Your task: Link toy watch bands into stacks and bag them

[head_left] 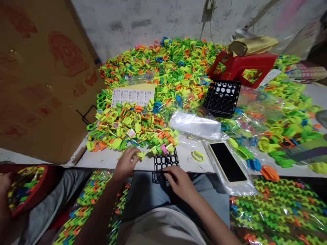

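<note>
My left hand (126,164) is at the table's front edge, its fingertips pinching a small yellow-green plastic toy piece (141,155). To its right lies a black plastic grid tray (158,164), part on the table and part jutting over the edge above my lap. The far cells of the tray carry rows of yellow-green, orange and pink toy pieces (163,140). My right hand (181,181) grips the near right part of the tray with curled fingers. A loose heap of similar pieces (125,124) lies just beyond my left hand.
A big pile of toy pieces (163,71) reaches the wall. A cardboard box (43,85) stands left; a red stool (235,66) and stacked black trays (223,98) are at back right. A phone (228,162) lies right. Another person's hand (4,185) is by a red basin (42,180).
</note>
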Action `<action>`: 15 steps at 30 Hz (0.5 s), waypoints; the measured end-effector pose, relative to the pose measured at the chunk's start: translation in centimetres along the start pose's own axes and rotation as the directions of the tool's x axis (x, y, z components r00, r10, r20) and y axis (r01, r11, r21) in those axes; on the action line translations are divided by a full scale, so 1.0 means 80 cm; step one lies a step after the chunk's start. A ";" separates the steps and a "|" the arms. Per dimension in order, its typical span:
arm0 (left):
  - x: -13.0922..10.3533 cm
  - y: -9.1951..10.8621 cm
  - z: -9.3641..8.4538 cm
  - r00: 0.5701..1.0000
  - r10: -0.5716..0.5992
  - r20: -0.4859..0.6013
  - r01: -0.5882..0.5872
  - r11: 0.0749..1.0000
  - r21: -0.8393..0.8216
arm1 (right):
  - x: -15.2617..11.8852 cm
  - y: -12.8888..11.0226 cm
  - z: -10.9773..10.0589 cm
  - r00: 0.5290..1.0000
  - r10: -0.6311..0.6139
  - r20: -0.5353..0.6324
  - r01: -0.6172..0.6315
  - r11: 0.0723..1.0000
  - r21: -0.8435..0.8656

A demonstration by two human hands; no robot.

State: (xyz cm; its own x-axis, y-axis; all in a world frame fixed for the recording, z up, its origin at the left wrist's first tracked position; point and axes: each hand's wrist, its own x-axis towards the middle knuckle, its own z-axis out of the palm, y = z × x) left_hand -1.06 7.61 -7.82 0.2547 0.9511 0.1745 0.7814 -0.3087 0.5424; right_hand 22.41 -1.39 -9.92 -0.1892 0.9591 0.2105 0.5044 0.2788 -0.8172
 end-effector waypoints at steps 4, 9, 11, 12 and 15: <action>-0.031 0.042 -0.020 0.992 -0.123 -0.013 0.115 0.951 -0.287 | 0.008 -0.027 0.017 0.997 0.082 0.001 -0.082 0.996 0.039; -0.066 0.101 0.001 0.984 -0.137 0.117 0.168 0.933 -0.320 | 0.003 -0.038 0.019 0.992 0.112 0.054 -0.114 0.993 0.037; -0.065 0.113 0.015 0.985 -0.050 0.164 0.096 0.953 -0.287 | -0.002 -0.025 0.008 0.994 0.109 0.000 -0.109 0.994 0.029; -0.060 0.116 0.020 0.982 0.026 0.188 0.028 0.960 -0.279 | -0.003 -0.015 0.001 0.991 0.127 -0.050 -0.125 0.991 0.037; -0.028 0.124 0.025 0.962 0.237 0.138 -0.206 0.956 -0.209 | 0.005 0.023 -0.023 0.939 0.248 -0.239 -0.218 0.965 0.144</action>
State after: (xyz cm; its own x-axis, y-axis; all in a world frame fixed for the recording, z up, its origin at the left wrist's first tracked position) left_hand 7.27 2.43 -4.44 0.5089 0.8411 0.1832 0.5754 -0.4906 0.6545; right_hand 24.81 -0.42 -10.40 0.1489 0.9811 0.1232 0.4065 0.0528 -0.9121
